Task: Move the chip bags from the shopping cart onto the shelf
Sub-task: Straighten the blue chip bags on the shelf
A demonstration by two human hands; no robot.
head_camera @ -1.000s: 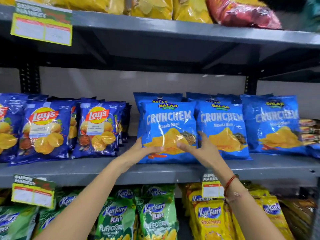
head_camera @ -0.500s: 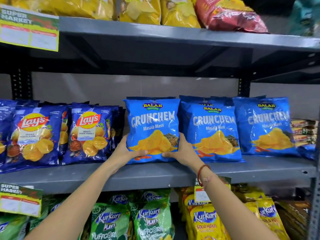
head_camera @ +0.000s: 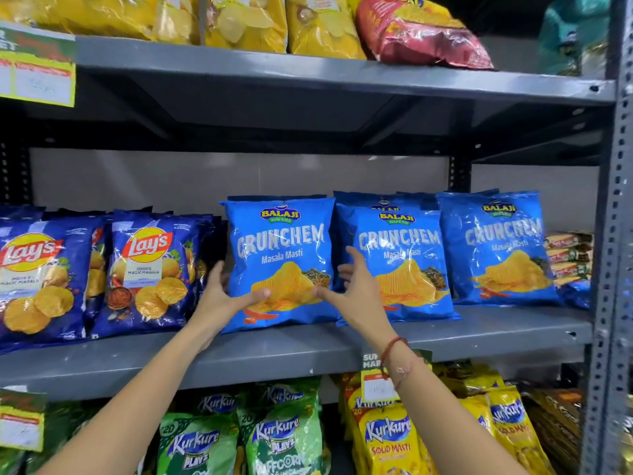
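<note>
1. On the middle shelf [head_camera: 308,351], a blue Crunchem bag [head_camera: 279,258] is stood upright, between the dark blue Lay's bags [head_camera: 150,269] on its left and a second Crunchem stack [head_camera: 399,262] on its right, which it touches or slightly overlaps.
2. Half a second ago the bag was pinched low at both bottom corners; now its base is seen resting on the shelf, near the front edge.
3. The left hand [head_camera: 222,298] is cupped loosely against the bag's left edge, thumb laid across the front. The right hand [head_camera: 352,289] is spread wide, thumb touching the front, fingers [head_camera: 354,257] reaching past the right edge. Neither hand is closed around the bag.
4. This is judged to mean the placement is nearly done and only a steadying or release remains.
5. The bag's printed face is turned outward toward the viewer, with the logo at the top. Its long axis runs vertically, tilted slightly.
6. Green and yellow Kurkure bags [head_camera: 284,437] are seen on the shelf below.
</note>
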